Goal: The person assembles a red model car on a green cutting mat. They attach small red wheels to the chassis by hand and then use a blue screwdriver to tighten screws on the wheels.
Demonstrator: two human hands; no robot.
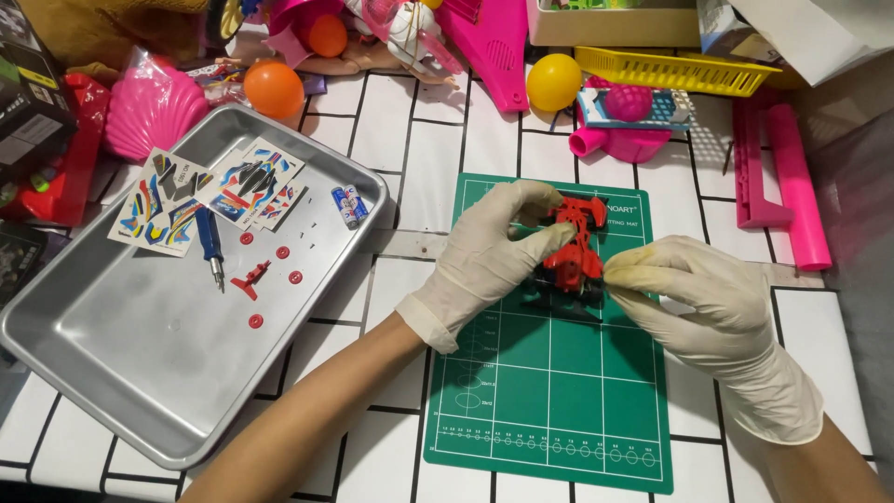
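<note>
Both my hands wear pale latex gloves. My left hand [484, 251] grips a small red and black toy car [575, 244] from the left, fingers over its top. My right hand [694, 298] pinches the car's right side with thumb and fingertips. The car is held just above a green cutting mat [549, 410] on the white tiled table.
A metal tray [121, 363] at the left holds sticker sheets [200, 196], a blue screwdriver [210, 244], a small battery [349, 205] and several small red parts [253, 279]. Pink toys, an orange ball [274, 88], a yellow ball [554, 81] and a yellow basket [670, 70] crowd the far edge.
</note>
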